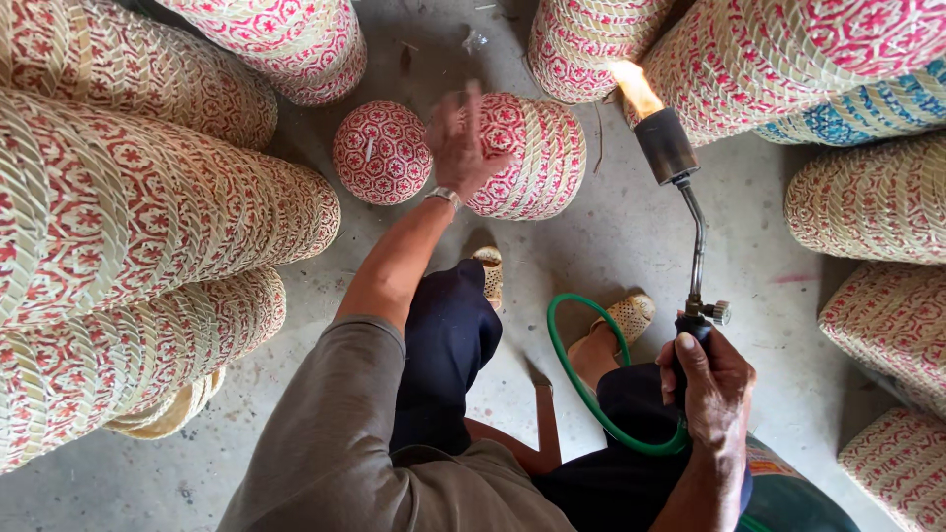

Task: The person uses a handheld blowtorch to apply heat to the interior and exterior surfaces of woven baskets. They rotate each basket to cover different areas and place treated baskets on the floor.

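My right hand (711,386) grips the handle of a gas torch (672,158), whose dark nozzle points up and away with a yellow flame at its tip. A green hose (567,357) loops from the torch past my knee. My left hand (459,138) is stretched forward and blurred, fingers apart, against a stack of woven red-and-cream hats (537,158) lying on its side on the floor. A single round woven hat (382,152) with a red pattern lies just left of that stack.
Long stacks of woven red-patterned hats (148,217) lie along the left, and more sit at the top (296,39) and the right (867,197). One stack has blue weave (877,113). The grey concrete floor (631,236) shows between them. My sandalled feet (631,315) rest near the hose.
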